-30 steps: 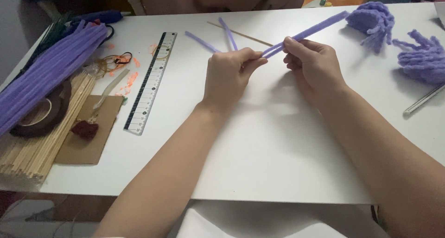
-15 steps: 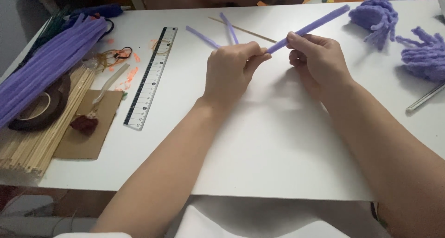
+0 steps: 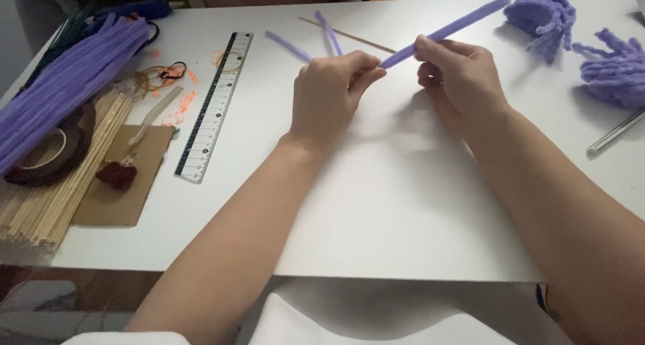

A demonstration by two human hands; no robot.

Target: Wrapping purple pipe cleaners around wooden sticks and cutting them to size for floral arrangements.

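Note:
Both my hands hold one long purple pipe cleaner above the white table. My left hand pinches its near end between thumb and fingers. My right hand grips the stem a little further along, and the free end slants up to the right. Two short purple pipe cleaner pieces and a thin wooden stick lie on the table just beyond my left hand.
A clear ruler lies left of my hands. A bundle of purple pipe cleaners, a tape roll, wooden skewers and a cardboard piece fill the left edge. Purple fuzzy flower shapes sit at the far right.
Both hands with the pipe cleaner sit slightly higher and more to the right in the view than before. The grip looks the same.

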